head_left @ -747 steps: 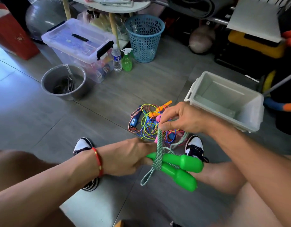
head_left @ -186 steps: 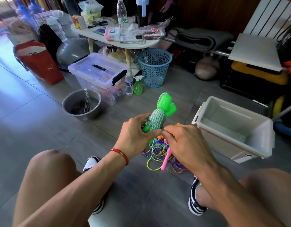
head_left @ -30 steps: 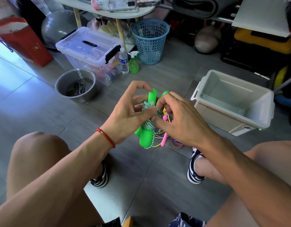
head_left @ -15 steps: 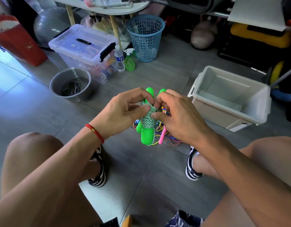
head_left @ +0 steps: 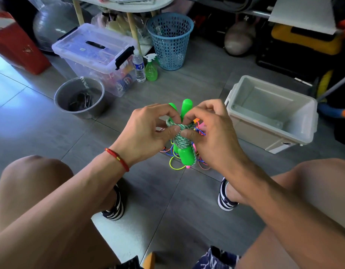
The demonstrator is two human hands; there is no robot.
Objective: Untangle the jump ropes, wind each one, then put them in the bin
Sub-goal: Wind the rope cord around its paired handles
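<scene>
One green-handled jump rope (head_left: 182, 141) sits wound between both hands, held above the floor in front of the knees, its speckled cord wrapped tight round the two green handles, whose tips poke up past the fingers. The left hand (head_left: 146, 133) pinches the coil with thumb against the cord; the right hand (head_left: 208, 131) pinches the top turn from the other side, fingers curled, so the two hands nearly meet over the bundle. Half a second back the grip looked much the same, though the bundle has come up a little and the top loop now looks drawn snug, so I judge the end is being tucked or tied off. Against the oldest frame the change is large: then the cord hung loose from the handles, now almost none dangles. Under the hands the tangled pile of ropes (head_left: 187, 162) lies on the floor, apparently unsorted. To the right stands the grey bin (head_left: 307, 121), with nothing visible inside it. Farther off sit a metal bucket (head_left: 59, 98) and a blue basket (head_left: 169, 59).
</scene>
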